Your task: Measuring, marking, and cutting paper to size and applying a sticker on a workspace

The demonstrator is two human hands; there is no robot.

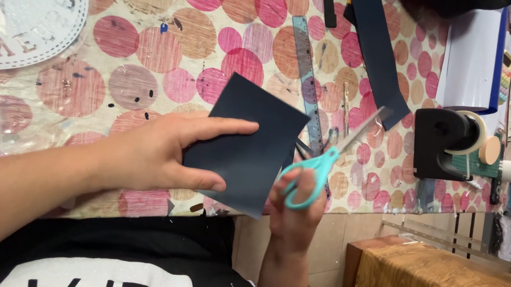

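Navy card piece (248, 146) pinched in left hand (160, 152); right hand (293, 205) gripping teal scissors (320, 168), blades parted near the thumb, could nick it.

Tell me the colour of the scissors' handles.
Turquoise: the scissors in the right hand have turquoise handles, shown best in the head view.

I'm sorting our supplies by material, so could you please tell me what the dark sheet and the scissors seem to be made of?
Dark sheet: probably navy card or stiff paper, matte; it holds flat in the left hand. Scissors, in the right hand: teal handles look like smooth plastic, blades like shiny metal.
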